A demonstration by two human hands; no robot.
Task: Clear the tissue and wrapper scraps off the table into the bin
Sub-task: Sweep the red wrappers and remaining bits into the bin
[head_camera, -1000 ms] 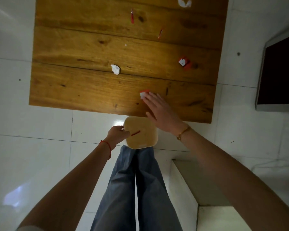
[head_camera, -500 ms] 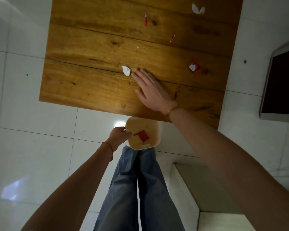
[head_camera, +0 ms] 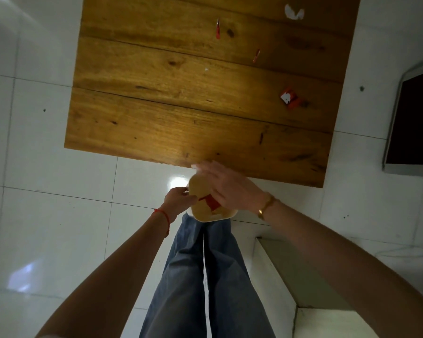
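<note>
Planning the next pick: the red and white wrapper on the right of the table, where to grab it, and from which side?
Pinch the raised white fold of the crumpled wrapper from above with fingertips. It sits bunched rather than flat, so there is an edge to catch. The right hand is probably better placed, since the left hand holds the bin.

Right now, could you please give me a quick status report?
Left hand gripping bin rim below table edge. Right hand flat over bin. Four scraps on table, nearest: red-white wrapper. Nothing in the way.
</note>
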